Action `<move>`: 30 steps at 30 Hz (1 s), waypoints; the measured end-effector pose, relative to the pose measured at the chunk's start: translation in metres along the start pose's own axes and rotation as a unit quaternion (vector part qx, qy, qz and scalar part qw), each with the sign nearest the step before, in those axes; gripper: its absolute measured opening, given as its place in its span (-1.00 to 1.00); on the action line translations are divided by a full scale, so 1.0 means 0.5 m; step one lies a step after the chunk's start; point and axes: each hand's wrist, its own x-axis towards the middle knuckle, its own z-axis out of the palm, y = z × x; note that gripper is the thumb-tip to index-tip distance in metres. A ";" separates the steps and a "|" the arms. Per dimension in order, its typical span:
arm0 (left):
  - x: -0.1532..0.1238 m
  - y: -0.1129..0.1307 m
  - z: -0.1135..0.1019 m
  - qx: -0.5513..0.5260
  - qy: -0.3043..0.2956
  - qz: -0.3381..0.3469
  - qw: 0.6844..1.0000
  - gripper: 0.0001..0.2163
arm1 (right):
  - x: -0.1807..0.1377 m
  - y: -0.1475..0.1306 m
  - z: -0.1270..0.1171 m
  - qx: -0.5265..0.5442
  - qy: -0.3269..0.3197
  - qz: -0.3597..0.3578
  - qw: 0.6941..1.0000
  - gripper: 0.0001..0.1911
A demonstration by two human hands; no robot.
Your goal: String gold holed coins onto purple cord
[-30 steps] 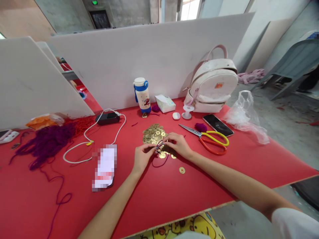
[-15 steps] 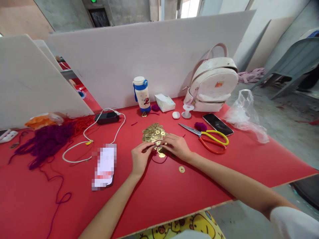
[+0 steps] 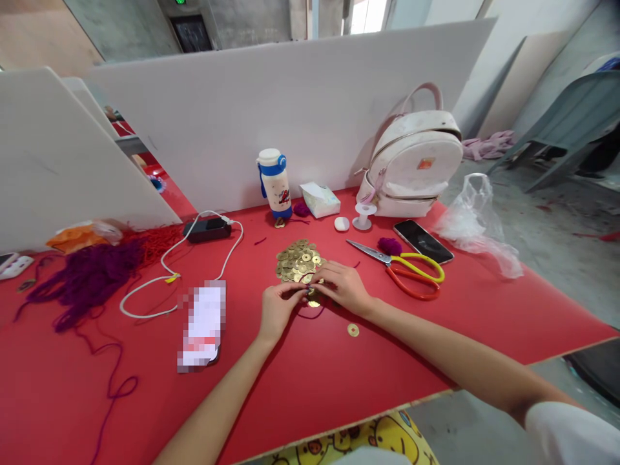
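Note:
My left hand (image 3: 279,309) and my right hand (image 3: 343,287) meet fingertip to fingertip at the near edge of a pile of brass coins (image 3: 296,259). Both pinch a thin purple cord (image 3: 312,316), whose loop hangs onto the red table below the fingers. The exact spot where the cord is gripped is partly covered by my fingertips. Several coins lie right behind and under the hands. One square-holed coin (image 3: 353,330) rests alone, nearer to me and below my right wrist.
Scissors (image 3: 387,258), a dark phone (image 3: 423,241) and a spool (image 3: 364,217) lie on the right, before a white backpack (image 3: 411,161). A bottle (image 3: 275,184) stands behind the coins. Leftward are a pixelated phone (image 3: 202,326), a white cable (image 3: 145,315) and purple yarn (image 3: 97,274).
My left hand has shifted slightly right, bringing its fingertips against those of my right hand. The cord loop has moved a little; the coins look unchanged.

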 end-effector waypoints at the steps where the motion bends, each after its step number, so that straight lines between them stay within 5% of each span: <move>1: 0.000 -0.001 0.001 0.002 -0.001 0.002 1.000 -0.84 | -0.001 0.000 0.000 0.009 -0.003 0.002 1.000 -0.77; 9: 0.005 -0.004 -0.008 0.008 0.028 0.023 0.999 -0.87 | 0.003 0.019 -0.020 0.024 -0.018 0.053 0.998 -0.71; 16: 0.007 0.003 -0.013 -0.015 0.049 0.010 0.999 -0.87 | 0.010 0.049 -0.036 -0.051 -0.131 0.010 0.990 -0.71; 30: 0.007 -0.004 -0.013 -0.015 0.043 0.010 0.999 -0.88 | 0.004 0.039 -0.023 -0.104 -0.074 -0.031 0.991 -0.86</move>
